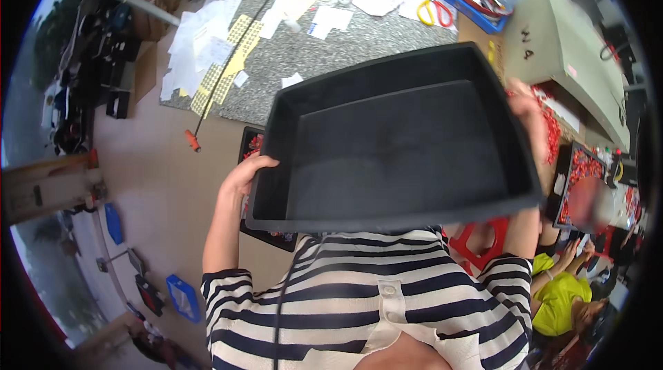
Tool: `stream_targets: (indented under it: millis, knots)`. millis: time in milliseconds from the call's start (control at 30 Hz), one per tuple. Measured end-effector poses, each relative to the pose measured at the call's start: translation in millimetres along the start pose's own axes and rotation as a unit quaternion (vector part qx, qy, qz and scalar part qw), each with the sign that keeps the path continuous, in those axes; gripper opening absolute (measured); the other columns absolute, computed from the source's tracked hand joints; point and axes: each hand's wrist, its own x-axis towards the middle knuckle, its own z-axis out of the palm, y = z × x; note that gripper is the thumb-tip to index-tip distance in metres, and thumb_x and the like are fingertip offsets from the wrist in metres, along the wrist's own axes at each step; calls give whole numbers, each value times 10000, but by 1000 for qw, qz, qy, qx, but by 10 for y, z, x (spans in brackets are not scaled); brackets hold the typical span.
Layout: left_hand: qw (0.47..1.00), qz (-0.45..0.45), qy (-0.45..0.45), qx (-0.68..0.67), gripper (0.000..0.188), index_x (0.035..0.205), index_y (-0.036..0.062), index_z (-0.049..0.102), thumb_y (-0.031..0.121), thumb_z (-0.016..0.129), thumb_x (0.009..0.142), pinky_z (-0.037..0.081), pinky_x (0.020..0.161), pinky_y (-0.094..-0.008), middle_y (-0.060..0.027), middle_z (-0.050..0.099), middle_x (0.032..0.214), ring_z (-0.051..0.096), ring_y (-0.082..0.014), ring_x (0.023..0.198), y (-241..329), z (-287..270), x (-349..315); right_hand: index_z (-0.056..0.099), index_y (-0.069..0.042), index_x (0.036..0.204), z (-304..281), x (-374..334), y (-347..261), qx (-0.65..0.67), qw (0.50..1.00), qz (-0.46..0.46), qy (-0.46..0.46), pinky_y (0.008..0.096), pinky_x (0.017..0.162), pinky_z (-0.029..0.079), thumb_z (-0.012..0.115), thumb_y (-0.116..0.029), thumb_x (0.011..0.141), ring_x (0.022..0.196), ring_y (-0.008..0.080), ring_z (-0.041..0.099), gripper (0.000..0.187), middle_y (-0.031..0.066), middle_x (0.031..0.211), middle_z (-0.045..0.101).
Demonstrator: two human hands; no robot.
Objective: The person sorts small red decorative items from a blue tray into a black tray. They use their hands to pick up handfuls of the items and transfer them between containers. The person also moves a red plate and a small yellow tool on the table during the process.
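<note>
A large black plastic tray (397,156) is held up in front of my chest, tilted so that its bare inside shows. My left hand (250,172) grips its left wall, the thumb over the rim and the other fingers hidden behind. At the right wall my right hand (529,113) is closed round the edge, partly blurred and with its fingers mostly out of sight. Behind and below the held tray, another black tray (271,237) with small red pieces shows only in part.
Beyond lies a grey speckled table (304,69) with papers, yellow label sheets (238,59), scissors (435,13) and a blue basket (489,23). An orange-tipped cord (193,140) hangs at left. A beige cabinet (552,45), a tray of red pieces (587,166), a red stool (480,244) and a person (563,297) are right.
</note>
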Motion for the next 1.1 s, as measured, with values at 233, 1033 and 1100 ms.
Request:
stream_targets:
  millis: [233,1033,1100]
  knots:
    - [973,75,218,-23,272,968,5,486,61,564,713,516,597,-289,-66,560,797,582,-155,681,-504,-1289,-149,291,55,1353,752,823,1714,-172,893,404,102,314,1078,208,536,-459,864,1322,248,260,750,169,1404,318]
    - [857,215,365,-295,364,1082,17,499,67,554,726,473,763,-329,-62,554,963,553,-198,881,-1370,-1069,89,635,-34,945,645,2772,3170,-449,845,101,271,346,670,486,677,-301,747,730,255,641,335,146,819,659]
    - [854,234,340,-315,522,1235,48,403,3,535,732,427,871,-356,-89,512,1114,506,-223,1011,-1019,-779,268,635,-20,913,342,2390,2961,-501,799,111,314,347,664,485,694,-285,744,718,265,641,320,153,795,657]
